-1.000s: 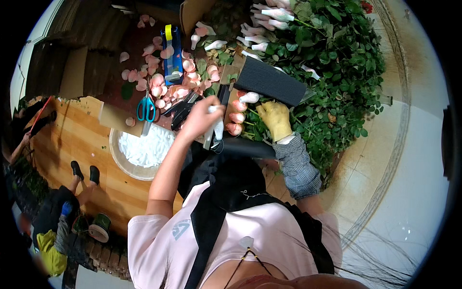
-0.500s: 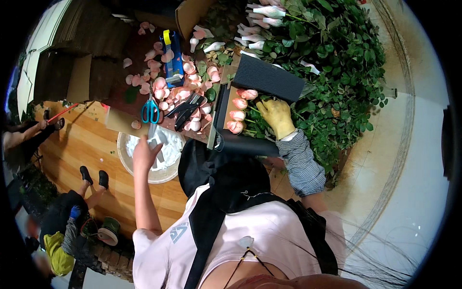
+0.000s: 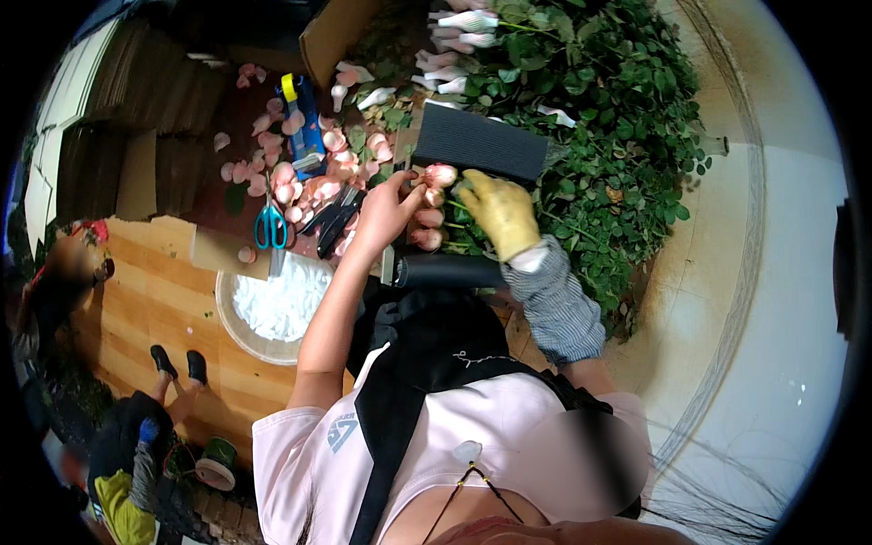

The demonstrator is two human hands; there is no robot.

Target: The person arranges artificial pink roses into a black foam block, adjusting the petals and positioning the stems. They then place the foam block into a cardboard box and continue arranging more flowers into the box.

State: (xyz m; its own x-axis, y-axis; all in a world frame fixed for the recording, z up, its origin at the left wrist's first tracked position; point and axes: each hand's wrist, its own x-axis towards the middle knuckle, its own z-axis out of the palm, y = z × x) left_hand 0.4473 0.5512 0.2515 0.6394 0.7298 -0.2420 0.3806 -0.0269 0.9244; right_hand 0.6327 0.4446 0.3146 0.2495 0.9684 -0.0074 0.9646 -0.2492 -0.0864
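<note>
My bare left hand (image 3: 389,211) reaches over the table edge, its fingers closed at the heads of the pink roses (image 3: 427,238). Several roses lie in a column there, stems pointing right. My right hand (image 3: 501,216), in a yellow glove, is curled at the stems just right of the upper heads. What exactly lies between its fingers is hidden. A black ribbed pad (image 3: 481,143) lies beyond the roses, and a black padded roll (image 3: 450,271) on their near side. Left of my left hand, a black stapler (image 3: 338,221) rests among loose pink petals (image 3: 283,173).
Teal-handled scissors (image 3: 271,227) and a blue tape dispenser (image 3: 305,127) lie on the table. A basin (image 3: 238,331) of white sleeves stands below its left edge. Leafy rose stems (image 3: 609,136) heap at right. Stacked cardboard (image 3: 136,109) fills the far left. Another person (image 3: 127,436) is at lower left.
My left hand has moved from above the basin of white sleeves to the rose heads at right. My gloved right hand stays beside the rose stems. The whole view has shifted slightly.
</note>
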